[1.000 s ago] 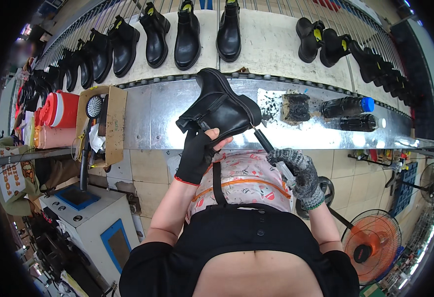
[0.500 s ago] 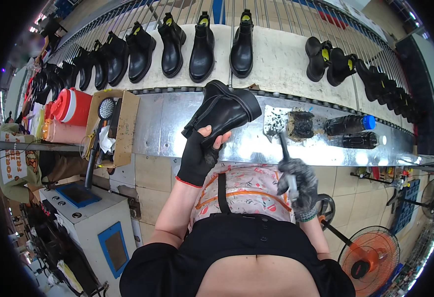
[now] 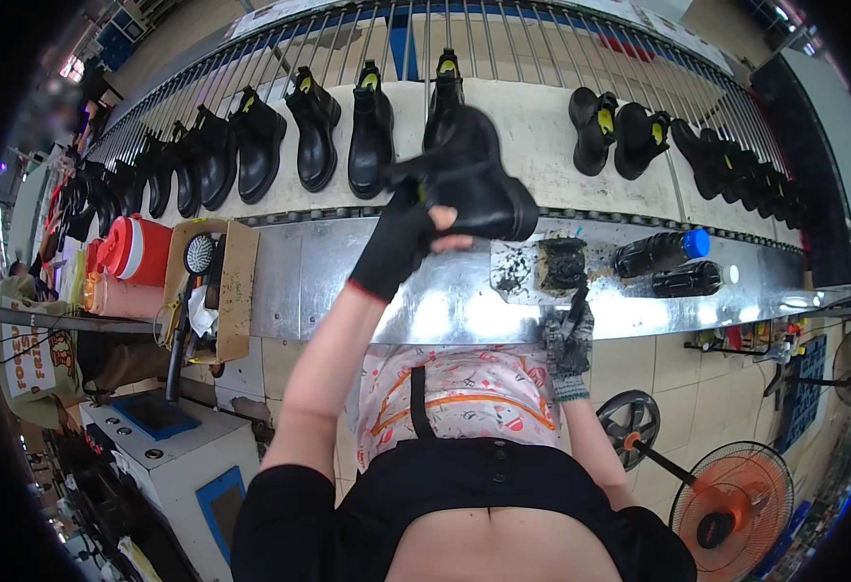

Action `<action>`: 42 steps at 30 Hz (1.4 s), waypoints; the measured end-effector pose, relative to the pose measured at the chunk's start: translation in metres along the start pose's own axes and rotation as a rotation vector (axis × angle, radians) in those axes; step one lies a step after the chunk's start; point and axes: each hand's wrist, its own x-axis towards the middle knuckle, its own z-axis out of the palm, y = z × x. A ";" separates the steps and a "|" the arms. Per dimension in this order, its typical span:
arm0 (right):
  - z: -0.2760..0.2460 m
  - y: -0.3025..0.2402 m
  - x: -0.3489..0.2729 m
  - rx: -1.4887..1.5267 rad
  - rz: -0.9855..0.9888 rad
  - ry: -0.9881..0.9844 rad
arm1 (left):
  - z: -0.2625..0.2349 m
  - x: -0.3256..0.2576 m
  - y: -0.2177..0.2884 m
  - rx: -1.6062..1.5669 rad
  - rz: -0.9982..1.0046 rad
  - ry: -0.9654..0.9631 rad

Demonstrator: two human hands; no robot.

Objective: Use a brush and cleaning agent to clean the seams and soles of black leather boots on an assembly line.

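Observation:
My left hand [image 3: 411,238], in a black glove with bare fingertips and a red cuff, grips a black ankle boot [image 3: 474,179] by its shaft. The boot is raised over the far edge of the metal bench, blurred by motion, its heel toward the right. My right hand [image 3: 569,339], in a grey knit glove, is closed round a slim brush-like tool [image 3: 578,303] with a dark end. That end is beside the near right edge of a black-stained block [image 3: 562,264], which sits on a smeared white sheet [image 3: 511,270]. The tool's handle is mostly hidden by the glove.
Black boots [image 3: 372,136] stand in a row on the white conveyor [image 3: 517,126] beyond the metal bench [image 3: 319,281]. Two dark bottles, one blue-capped [image 3: 660,252], lie at right. A cardboard box [image 3: 241,291] with brushes and a red jug [image 3: 136,249] are left. An orange fan [image 3: 733,500] stands lower right.
My left hand has carried the boot up and right, toward the conveyor. My right hand has moved forward, bringing the tool's dark end to the stained block. The whole view has shifted slightly.

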 end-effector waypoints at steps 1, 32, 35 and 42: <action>0.008 0.000 0.003 0.126 0.039 -0.045 | -0.010 0.029 -0.002 -0.004 -0.025 -0.011; 0.004 -0.021 -0.006 -0.244 -0.141 -0.189 | -0.085 0.250 -0.051 1.359 0.194 0.814; 0.009 -0.007 -0.013 -0.230 -0.129 -0.175 | -0.093 0.227 -0.039 1.406 0.088 0.790; 0.008 -0.007 -0.005 -0.787 -0.292 -0.175 | -0.106 0.074 -0.067 1.279 0.494 0.501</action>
